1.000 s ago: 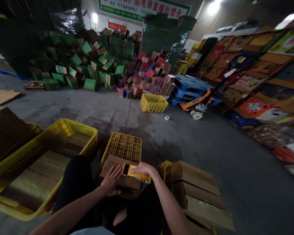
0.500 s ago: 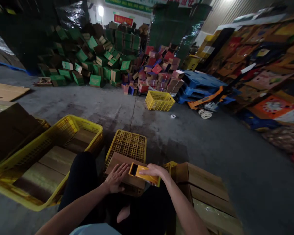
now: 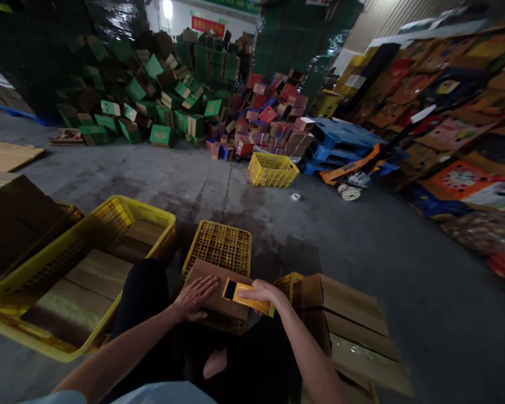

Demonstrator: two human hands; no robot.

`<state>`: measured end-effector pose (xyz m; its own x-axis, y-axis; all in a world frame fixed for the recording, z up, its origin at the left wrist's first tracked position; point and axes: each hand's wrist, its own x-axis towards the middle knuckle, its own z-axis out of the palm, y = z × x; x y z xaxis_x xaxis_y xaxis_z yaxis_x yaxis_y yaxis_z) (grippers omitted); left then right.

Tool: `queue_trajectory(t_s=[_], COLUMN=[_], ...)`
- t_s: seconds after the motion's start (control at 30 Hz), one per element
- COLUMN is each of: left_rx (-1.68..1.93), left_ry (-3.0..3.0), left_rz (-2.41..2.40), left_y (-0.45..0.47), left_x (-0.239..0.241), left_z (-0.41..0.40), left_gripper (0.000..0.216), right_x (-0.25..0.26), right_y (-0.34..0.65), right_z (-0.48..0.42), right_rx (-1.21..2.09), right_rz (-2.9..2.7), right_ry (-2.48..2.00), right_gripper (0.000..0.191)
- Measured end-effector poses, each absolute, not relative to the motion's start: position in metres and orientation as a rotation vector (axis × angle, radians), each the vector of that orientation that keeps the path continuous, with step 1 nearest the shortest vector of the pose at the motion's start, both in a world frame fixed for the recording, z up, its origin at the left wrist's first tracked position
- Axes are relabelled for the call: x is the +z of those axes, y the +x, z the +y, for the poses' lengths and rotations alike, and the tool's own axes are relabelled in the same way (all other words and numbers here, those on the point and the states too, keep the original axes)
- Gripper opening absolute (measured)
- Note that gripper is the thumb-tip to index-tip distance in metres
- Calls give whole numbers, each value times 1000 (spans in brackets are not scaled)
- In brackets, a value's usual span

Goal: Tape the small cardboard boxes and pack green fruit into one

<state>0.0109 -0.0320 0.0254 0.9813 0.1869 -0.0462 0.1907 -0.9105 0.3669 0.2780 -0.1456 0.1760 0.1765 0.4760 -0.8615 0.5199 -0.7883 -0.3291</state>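
1. Cardboard, brown and plain: a small carton [image 3: 219, 294] lies across the person's lap, its far end resting on an upturned yellow crate [image 3: 219, 247] on the concrete floor [image 3: 353, 247].
2. Head view, left hand [image 3: 193, 298]: flat on the carton's top, fingers [image 3: 208, 285] spread and released, pinning the carton down, not gripping it.
3. Head view, right hand [image 3: 263, 293]: fingers curled over a yellow tape dispenser [image 3: 244, 297] (its open mouth faces left), which sits on the carton's right end.
4. Step in hand, as I judge it: sealing the carton's top seam, with the dispenser set at the start of its run.
5. The next move calls for a steady pull along the seam while the flat palm keeps the flaps from lifting.
6. Around them: a yellow plastic basket [image 3: 122, 210] with flat cardboard sheets to the left, stacked brown cartons [image 3: 349, 314] just beside the right forearm, and a heap of green boxes [image 3: 160, 106] well apart at the back.
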Motion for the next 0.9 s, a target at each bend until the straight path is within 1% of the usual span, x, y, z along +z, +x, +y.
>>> queue_trajectory(t_s=[0.1,0.2,0.27,0.5,0.9], left_rx=[37,22,0,-19,7], left_ry=[2771,2793,2812,2742,2683], left_rz=[227,204,251,465,413], left_y=[-5,-14,-12,19,19], left_x=[27,28,29,25,16], left_z=[-16,-4,-6,-54,-47], left_gripper=[113,107,106,125,123], right_x=[171,166,164,167,164], right_y=[269,261,258,260,273], right_z=[-141,-135,-132,-133,-142], right_rx=[-1751,-1777,-1781,-1799,-1931], right_rz=[1024,1050,1064,1054,1084], right_ry=[2374,2384,2394,2388,2308], right_gripper=[41,44,46,45,42])
